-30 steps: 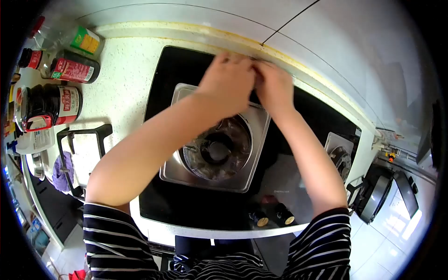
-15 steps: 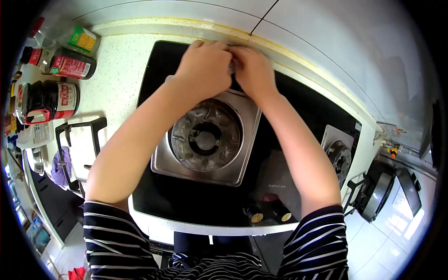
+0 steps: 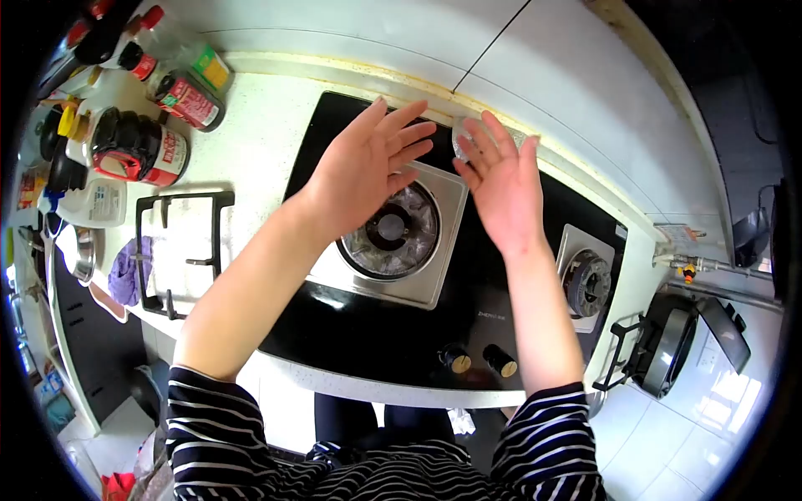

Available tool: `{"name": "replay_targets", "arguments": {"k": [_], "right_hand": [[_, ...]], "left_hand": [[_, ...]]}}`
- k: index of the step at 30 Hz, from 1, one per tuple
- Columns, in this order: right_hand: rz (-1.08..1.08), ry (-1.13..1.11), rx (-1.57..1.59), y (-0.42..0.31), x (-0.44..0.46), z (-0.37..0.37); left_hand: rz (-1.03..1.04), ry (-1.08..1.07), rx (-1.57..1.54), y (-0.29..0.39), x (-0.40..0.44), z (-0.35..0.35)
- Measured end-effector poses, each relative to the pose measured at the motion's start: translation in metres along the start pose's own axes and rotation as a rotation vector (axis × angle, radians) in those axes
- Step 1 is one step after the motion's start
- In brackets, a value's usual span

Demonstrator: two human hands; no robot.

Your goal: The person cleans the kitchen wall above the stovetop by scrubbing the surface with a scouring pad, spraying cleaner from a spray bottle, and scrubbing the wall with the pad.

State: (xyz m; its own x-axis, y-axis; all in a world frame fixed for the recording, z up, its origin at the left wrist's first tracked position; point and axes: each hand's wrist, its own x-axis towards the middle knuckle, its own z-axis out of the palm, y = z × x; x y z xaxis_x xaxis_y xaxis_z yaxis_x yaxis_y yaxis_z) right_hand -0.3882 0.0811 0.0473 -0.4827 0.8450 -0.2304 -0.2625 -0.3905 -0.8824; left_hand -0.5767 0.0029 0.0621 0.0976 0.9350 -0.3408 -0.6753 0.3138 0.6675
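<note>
My left hand point(image 3: 359, 167) is open above the back left of the black glass cooktop point(image 3: 351, 334), palm showing and fingers apart. Partly under it is the left burner point(image 3: 390, 230) in its square steel plate point(image 3: 422, 288). My right hand point(image 3: 505, 196) is also open, its fingers spread and pointing at the tiled wall. Nothing is in either palm. Behind the right fingers, at the cooktop's back edge, lies a silvery, speckled item point(image 3: 461, 134); the hand hides much of it, and I cannot tell whether they touch.
A black pan support point(image 3: 227, 242) rests on the left counter near a purple cloth point(image 3: 125, 271). Several sauce bottles point(image 3: 190, 102) stand at the back left. The right burner point(image 3: 588, 284) and two knobs point(image 3: 499, 361) are on the cooktop. A second pan support point(image 3: 620, 355) is at the right.
My hands were together and closed at the cooktop's back edge. Now they are apart and open, with palms showing. The silvery item has come into view, and the camera view has shifted.
</note>
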Motion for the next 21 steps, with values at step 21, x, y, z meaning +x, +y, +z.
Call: {"name": "replay_targets", "arguments": {"k": [21], "right_hand": [[0.174, -0.321, 0.47, -0.01, -0.126, 0.153]], "left_hand": [[0.332, 0.181, -0.495, 0.008, -0.196, 0.031]]}}
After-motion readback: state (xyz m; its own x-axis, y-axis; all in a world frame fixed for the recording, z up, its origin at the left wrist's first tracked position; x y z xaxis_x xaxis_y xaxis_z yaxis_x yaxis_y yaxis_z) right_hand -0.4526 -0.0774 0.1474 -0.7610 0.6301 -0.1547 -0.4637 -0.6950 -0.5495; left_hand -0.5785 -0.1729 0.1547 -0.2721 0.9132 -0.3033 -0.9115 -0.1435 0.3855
